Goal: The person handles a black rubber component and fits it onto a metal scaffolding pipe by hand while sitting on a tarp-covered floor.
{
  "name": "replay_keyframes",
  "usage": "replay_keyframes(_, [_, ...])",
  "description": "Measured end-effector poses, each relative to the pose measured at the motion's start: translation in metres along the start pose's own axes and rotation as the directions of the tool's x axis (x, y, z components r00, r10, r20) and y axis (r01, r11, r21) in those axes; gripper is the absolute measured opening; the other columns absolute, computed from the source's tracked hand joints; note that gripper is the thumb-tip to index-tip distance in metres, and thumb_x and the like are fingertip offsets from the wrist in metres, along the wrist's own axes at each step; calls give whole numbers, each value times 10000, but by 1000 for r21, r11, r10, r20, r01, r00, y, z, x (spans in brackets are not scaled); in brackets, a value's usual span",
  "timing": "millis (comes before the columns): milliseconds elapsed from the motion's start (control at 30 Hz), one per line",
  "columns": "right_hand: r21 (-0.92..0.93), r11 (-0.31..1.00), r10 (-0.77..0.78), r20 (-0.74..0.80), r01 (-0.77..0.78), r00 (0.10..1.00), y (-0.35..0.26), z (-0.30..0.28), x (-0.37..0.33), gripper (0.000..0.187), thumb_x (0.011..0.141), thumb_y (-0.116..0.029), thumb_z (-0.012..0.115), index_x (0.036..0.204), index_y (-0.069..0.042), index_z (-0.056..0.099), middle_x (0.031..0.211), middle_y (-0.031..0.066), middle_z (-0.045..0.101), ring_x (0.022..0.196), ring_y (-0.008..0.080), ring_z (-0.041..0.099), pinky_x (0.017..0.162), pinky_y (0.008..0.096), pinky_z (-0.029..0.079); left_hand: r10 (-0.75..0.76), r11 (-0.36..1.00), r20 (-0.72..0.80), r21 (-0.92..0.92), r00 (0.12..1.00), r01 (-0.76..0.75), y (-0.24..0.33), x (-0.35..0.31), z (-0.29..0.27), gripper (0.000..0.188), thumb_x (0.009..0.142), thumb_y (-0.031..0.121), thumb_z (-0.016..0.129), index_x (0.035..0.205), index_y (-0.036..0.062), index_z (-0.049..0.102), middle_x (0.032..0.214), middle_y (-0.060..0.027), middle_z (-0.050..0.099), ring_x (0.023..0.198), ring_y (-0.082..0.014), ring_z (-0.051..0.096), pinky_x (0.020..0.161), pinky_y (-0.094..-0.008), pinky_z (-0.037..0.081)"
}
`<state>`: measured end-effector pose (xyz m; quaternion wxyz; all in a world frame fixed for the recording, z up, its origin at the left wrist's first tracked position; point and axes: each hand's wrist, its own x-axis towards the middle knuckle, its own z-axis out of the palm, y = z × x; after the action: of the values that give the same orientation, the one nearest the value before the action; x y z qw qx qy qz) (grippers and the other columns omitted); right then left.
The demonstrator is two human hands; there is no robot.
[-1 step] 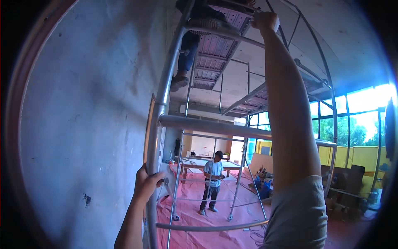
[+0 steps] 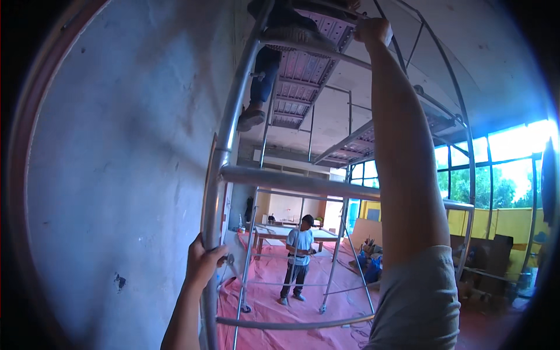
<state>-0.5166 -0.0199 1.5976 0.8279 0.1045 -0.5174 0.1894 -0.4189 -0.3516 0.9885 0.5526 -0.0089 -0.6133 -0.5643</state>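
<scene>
My left hand [image 2: 204,262] is wrapped around the lower part of a grey metal scaffold upright [image 2: 212,204], beside the wall. My right arm reaches high, and my right hand [image 2: 374,31] is closed on a scaffold bar at the top, by the edge of a perforated metal platform [image 2: 300,81]; the exact part under the fingers is partly hidden. Between my arms a thick crossbar [image 2: 303,183] runs across the frame, with a thinner lower bar [image 2: 291,323] below it. A person's leg and shoe [image 2: 252,119] hang beside the platform above me.
A plastered wall [image 2: 116,175] rises at the left. Beyond the scaffold, another person [image 2: 300,242] stands on pink floor sheeting [image 2: 271,338], near a table [image 2: 274,230]. A second platform [image 2: 356,143] is farther right. Blue bags [image 2: 373,269] and dark boards [image 2: 496,251] lie at the right.
The view shifts very slightly. The standing person's head and hands move a little. Both my hands keep their hold on the scaffold.
</scene>
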Motion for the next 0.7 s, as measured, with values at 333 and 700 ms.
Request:
replay_keyframes(333, [502, 674, 529, 184, -542, 829, -16, 17, 13, 285, 912, -302, 764, 726, -86, 779, 615, 69, 740, 581, 165, 759, 583, 309, 615, 30, 998, -90, 55, 995, -25, 10, -10, 8, 274, 881, 45, 735, 1122, -3, 613, 877, -79, 701, 682, -129, 689, 596, -279, 555])
replay_keyframes(700, [789, 529, 1, 368, -313, 930, -36, -2, -128, 255, 928, -201, 641, 931, 16, 775, 804, 132, 758, 794, 274, 779, 755, 385, 630, 69, 986, -92, 155, 993, -55, 3, -17, -12, 329, 900, 183, 783, 1152, 12, 659, 870, -53, 690, 663, -117, 654, 601, -281, 539])
